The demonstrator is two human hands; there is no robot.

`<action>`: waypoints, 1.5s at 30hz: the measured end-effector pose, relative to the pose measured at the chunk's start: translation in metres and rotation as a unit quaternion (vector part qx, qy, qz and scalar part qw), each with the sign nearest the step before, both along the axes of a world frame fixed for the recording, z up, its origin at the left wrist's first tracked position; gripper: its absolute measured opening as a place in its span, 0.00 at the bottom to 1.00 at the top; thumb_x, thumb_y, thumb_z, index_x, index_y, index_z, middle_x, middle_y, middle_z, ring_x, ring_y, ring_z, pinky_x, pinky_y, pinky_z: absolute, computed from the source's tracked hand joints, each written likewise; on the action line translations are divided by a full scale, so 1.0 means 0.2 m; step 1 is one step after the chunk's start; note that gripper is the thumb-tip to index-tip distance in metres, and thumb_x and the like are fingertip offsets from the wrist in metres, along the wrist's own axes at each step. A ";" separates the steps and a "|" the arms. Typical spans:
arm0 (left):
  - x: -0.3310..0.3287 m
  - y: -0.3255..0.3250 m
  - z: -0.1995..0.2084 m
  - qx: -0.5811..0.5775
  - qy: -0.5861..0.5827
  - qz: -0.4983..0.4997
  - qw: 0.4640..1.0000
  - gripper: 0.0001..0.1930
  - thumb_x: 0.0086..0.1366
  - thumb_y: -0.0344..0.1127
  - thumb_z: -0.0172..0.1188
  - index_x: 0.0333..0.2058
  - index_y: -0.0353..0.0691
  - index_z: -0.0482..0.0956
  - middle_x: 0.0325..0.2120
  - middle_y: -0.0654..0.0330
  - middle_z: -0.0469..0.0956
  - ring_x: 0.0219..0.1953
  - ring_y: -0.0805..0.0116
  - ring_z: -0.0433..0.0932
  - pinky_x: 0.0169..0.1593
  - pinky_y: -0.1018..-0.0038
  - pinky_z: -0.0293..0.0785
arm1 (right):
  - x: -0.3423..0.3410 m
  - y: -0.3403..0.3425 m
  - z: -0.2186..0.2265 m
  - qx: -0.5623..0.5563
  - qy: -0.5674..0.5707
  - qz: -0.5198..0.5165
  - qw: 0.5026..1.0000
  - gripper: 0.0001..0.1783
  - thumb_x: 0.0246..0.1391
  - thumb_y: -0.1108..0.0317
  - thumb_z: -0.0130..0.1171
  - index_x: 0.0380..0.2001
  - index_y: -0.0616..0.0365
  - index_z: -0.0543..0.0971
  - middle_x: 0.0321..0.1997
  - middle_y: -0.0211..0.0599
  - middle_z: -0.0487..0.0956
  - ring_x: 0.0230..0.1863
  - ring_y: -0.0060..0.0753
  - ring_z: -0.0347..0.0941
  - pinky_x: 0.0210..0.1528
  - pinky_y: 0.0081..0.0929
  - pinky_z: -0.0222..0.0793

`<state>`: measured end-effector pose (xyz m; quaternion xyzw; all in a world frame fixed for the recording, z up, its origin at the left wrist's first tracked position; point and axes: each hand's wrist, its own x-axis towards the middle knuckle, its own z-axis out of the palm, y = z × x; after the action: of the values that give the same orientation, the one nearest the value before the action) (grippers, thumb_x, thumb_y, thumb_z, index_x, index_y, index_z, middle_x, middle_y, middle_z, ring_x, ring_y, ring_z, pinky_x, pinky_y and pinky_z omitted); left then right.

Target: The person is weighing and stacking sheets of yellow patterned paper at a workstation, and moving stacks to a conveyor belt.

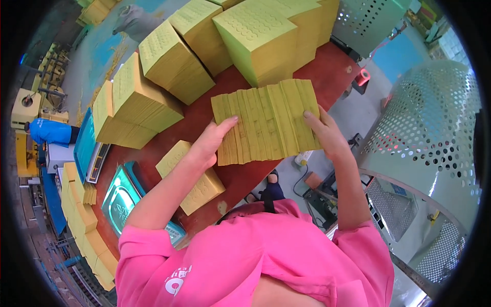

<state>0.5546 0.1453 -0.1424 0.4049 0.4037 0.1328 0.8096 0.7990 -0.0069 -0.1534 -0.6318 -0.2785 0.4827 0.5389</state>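
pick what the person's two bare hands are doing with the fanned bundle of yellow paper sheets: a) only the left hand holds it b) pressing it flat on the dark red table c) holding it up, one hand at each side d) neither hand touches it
c: the left hand grips the left edge and the right hand the right edge of the fanned bundle of yellow paper sheets, held above the dark red table.

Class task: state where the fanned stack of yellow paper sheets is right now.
In the head view, the fanned stack is centre frame, held between the left hand and right hand, above the red table.
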 end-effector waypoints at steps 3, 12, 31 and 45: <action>-0.02 -0.05 0.01 0.093 -0.008 -0.001 0.996 0.26 0.68 0.41 0.56 0.60 0.35 0.63 0.55 0.55 0.72 0.58 0.65 0.71 0.60 0.67 0.69 | 0.00 -0.01 0.03 0.030 -0.040 0.005 0.999 0.33 0.61 0.58 0.56 0.64 0.65 0.62 0.57 0.42 0.73 0.57 0.30 0.69 0.60 0.27 0.62; -0.28 -0.14 0.09 0.497 0.054 -0.071 0.863 0.32 0.59 0.28 0.61 0.61 0.32 0.60 0.54 0.50 0.72 0.59 0.58 0.69 0.62 0.67 0.62 | -0.01 -0.18 -0.01 0.163 -0.105 0.020 0.981 0.49 0.47 0.61 0.68 0.69 0.60 0.55 0.66 0.40 0.66 0.67 0.32 0.60 0.68 0.33 0.53; -0.25 0.09 0.02 0.567 0.168 -0.215 0.777 0.28 0.55 0.29 0.62 0.56 0.35 0.69 0.52 0.42 0.72 0.55 0.41 0.71 0.56 0.61 0.71 | -0.03 -0.18 -0.31 0.132 -0.156 -0.002 0.979 0.54 0.41 0.62 0.75 0.69 0.61 0.56 0.69 0.40 0.62 0.71 0.37 0.56 0.71 0.36 0.47; 0.06 -0.07 0.54 0.633 0.043 -0.127 0.763 0.18 0.48 0.35 0.73 0.34 0.35 0.75 0.38 0.52 0.73 0.39 0.52 0.75 0.43 0.64 0.74 | 0.06 -0.17 -0.41 0.253 0.164 -0.178 0.937 0.33 0.52 0.60 0.64 0.59 0.61 0.67 0.55 0.36 0.75 0.54 0.33 0.72 0.55 0.31 0.69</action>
<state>0.5665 0.1314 -0.0340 0.8781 0.2074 0.2359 0.3608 0.8116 -0.0403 -0.2350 -0.4256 -0.1823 0.3891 0.7964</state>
